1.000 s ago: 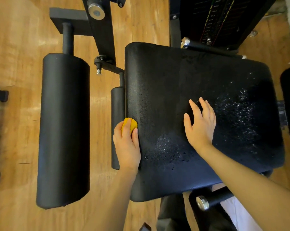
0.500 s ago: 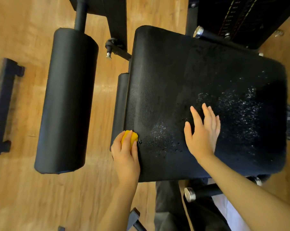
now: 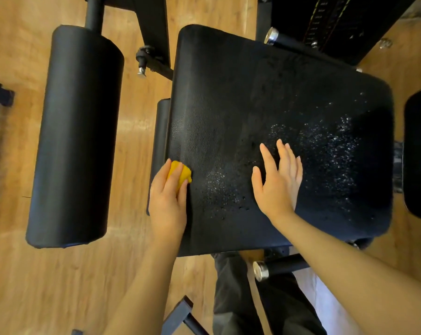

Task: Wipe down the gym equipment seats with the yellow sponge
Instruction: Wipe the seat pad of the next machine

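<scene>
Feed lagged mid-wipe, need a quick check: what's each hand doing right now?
Left hand: fingers curled over the yellow sponge, at the seat's left edge.
Right hand: open, holding nothing, over the seat.

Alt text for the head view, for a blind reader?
A left hand presses a yellow sponge at the left edge of a black padded seat speckled with droplets; the right hand rests flat nearby.

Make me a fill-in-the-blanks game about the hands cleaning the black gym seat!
1. The left hand holds a sponge coloured ____.
2. The right hand lies flat on the black ____.
3. Shiny droplets speckle the seat, so it looks ____.
4. The floor is made of ____.

Missing words: yellow; seat; wet; wood
</scene>
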### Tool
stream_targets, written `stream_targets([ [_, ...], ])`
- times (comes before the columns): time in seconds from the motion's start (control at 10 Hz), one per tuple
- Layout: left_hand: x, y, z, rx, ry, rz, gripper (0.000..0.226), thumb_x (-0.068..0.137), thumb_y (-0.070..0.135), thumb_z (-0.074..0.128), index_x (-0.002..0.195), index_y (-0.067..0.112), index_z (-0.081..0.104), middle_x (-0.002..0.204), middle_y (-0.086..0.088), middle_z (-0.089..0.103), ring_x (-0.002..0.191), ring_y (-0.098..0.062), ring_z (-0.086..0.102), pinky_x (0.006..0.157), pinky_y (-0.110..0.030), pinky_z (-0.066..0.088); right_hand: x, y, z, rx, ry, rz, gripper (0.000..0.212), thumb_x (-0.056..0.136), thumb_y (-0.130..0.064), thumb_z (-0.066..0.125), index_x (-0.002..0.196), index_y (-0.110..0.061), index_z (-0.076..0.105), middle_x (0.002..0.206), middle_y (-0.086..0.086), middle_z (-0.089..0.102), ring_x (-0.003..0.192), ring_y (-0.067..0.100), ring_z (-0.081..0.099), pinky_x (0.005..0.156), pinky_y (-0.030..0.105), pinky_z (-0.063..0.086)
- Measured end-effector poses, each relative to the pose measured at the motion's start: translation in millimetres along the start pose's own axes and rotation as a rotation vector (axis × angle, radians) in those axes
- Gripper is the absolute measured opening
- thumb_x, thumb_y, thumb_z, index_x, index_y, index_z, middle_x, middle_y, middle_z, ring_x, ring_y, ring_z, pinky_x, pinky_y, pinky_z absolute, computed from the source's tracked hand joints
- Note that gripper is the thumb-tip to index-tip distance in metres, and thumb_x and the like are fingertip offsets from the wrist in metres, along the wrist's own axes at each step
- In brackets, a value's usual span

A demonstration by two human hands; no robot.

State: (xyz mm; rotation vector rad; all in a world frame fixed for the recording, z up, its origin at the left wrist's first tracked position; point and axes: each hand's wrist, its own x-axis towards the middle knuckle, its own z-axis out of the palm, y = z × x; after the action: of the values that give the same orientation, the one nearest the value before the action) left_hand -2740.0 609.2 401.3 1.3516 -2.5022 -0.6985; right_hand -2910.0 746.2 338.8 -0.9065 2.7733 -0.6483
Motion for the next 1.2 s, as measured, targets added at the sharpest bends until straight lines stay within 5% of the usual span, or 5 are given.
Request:
stream_targets([
  [0.3,-51.3,-9.7,-6.8,0.041,-0.015,0.03,0.04,0.092,0.02,0.053,0.13,0.008,0.058,0.145,-0.011,0.045,0.134,-0.033,0.042,0.108,-0.049,0.037,1.4,-0.7,-0.5,-0.018,-0.015,0.009,0.051,0.097,-0.04,0.03,0.144,-0.024,0.039,0.155,0.011,0.028,0.145,0.029,0.02,0.118,0.048,0.011],
  [0.6,28.5,18.4,12.2,0.069,0.0,0.104,0.036,0.094,0.013,0.058,0.131,0.013,0.06,0.147,-0.009,0.045,0.141,-0.031,0.031,0.113,-0.031,0.021,0.6,0.3,1.8,-0.012,-0.005,0.007,0.05,0.097,-0.039,0.033,0.144,-0.025,0.04,0.155,0.011,0.028,0.145,0.028,0.019,0.119,0.047,0.01],
  [0.9,-50.9,-3.6,-1.5,0.114,-0.028,0.15,0.034,0.092,0.01,0.062,0.126,0.007,0.062,0.143,-0.008,0.049,0.138,-0.03,0.035,0.11,-0.037,0.029,0.6,-0.1,1.6,-0.012,-0.006,0.009,0.05,0.097,-0.038,0.033,0.144,-0.025,0.04,0.155,0.011,0.028,0.145,0.028,0.02,0.119,0.048,0.011],
  [1.2,28.5,20.2,16.9,0.187,-0.05,0.3,0.034,0.089,0.008,0.065,0.123,0.005,0.065,0.137,-0.012,0.055,0.136,-0.036,0.039,0.107,-0.04,0.035,0.1,-0.3,1.8,0.004,0.001,0.012,0.05,0.096,-0.038,0.033,0.144,-0.025,0.041,0.155,0.011,0.028,0.145,0.028,0.019,0.119,0.047,0.01],
])
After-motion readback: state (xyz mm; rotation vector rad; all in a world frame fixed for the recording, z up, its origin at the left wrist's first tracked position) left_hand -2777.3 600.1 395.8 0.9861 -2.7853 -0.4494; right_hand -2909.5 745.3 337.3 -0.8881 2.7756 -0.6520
